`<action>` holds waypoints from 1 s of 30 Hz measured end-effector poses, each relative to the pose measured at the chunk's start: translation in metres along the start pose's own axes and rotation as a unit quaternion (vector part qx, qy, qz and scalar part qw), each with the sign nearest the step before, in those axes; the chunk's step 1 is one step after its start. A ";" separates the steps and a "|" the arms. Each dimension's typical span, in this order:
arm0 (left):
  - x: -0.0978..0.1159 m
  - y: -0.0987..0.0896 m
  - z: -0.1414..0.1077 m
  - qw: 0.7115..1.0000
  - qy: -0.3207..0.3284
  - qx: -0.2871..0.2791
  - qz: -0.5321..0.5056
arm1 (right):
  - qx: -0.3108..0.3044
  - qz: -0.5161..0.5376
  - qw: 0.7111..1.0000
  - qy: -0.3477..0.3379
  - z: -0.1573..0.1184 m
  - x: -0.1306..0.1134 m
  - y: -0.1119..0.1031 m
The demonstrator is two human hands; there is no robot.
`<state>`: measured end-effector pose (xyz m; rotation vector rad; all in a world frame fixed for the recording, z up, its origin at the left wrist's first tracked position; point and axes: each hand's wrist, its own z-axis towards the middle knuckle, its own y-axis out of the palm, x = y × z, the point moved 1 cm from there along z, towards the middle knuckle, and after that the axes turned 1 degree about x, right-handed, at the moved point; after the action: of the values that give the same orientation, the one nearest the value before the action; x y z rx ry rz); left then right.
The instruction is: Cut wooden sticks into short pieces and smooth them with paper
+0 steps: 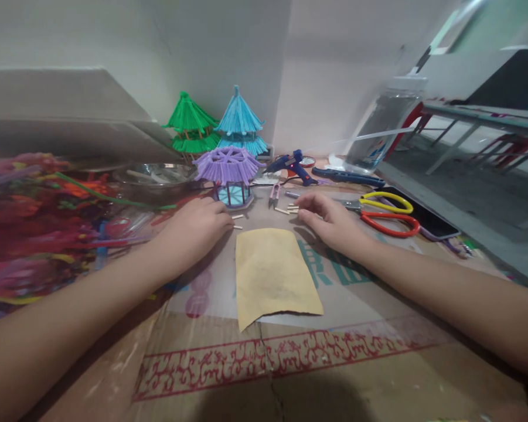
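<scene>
My left hand [197,225] rests palm down on the table, fingers loosely bent and partly hidden from this angle. By its fingertips lie short pale sticks [238,217]. Opposite, my right hand [327,220] has its thumb and fingers apart beside more short sticks [292,208]. Neither hand visibly grips anything. Between my forearms lies a yellowish piece of sandpaper [275,275], its near edge uneven. Just beyond my hands stands a purple-roofed pavilion model [229,170]. Small pink-handled snips [275,195] lie to its right.
Behind stand green [191,123] and blue [239,120] tiered models. A blue glue gun [296,167], box cutter [347,176], scissors [389,214], phone [426,217] and clear container [378,129] are to the right. Left are a metal bowl [158,187] and colourful pipe cleaners [48,234].
</scene>
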<state>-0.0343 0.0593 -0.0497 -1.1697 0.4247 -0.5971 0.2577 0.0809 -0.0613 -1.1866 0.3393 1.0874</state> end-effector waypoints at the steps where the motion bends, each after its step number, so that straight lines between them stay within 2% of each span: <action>1: 0.001 -0.001 0.001 0.999 0.008 -0.015 0.036 | 0.000 -0.005 1.000 -0.003 0.000 -0.001 0.000; 4: 0.008 -0.007 0.003 0.993 0.006 -0.030 0.113 | -0.003 -0.015 1.000 -0.016 0.000 -0.004 -0.001; 8: 0.030 -0.015 0.000 0.996 -0.001 0.003 0.086 | -0.008 0.030 0.999 -0.017 -0.008 -0.013 0.000; 10: 0.043 -0.017 -0.006 0.999 0.015 0.021 0.039 | -0.041 0.104 0.994 0.010 -0.015 -0.021 0.004; 13: 0.059 -0.020 -0.014 0.997 0.067 0.026 0.003 | -0.122 0.216 0.967 0.051 -0.029 -0.038 0.012; 17: 0.072 -0.025 -0.019 0.988 0.147 0.044 0.021 | -0.187 0.268 0.943 0.065 -0.041 -0.056 0.019; 19: 0.076 -0.023 -0.018 0.986 0.157 0.051 -0.007 | -0.212 0.301 0.927 0.076 -0.043 -0.058 0.022; 22: 0.076 -0.015 -0.016 0.988 0.087 0.075 -0.099 | -0.231 0.363 0.896 0.108 -0.039 -0.051 0.023; 25: 0.072 -0.004 -0.014 0.979 0.006 0.099 -0.179 | -0.224 0.414 0.873 0.126 -0.033 -0.040 0.023; 28: 0.068 0.005 -0.011 0.973 -0.028 0.091 -0.211 | -0.206 0.443 0.859 0.154 -0.028 -0.033 0.021; 30: 0.067 0.008 -0.009 0.972 -0.033 0.066 -0.221 | -0.196 0.451 0.852 0.179 -0.026 -0.031 0.020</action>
<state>0.0139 0.0122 -0.0609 -1.1584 0.0605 -0.9535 0.2342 0.0427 -0.0603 -1.6563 1.0840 1.7995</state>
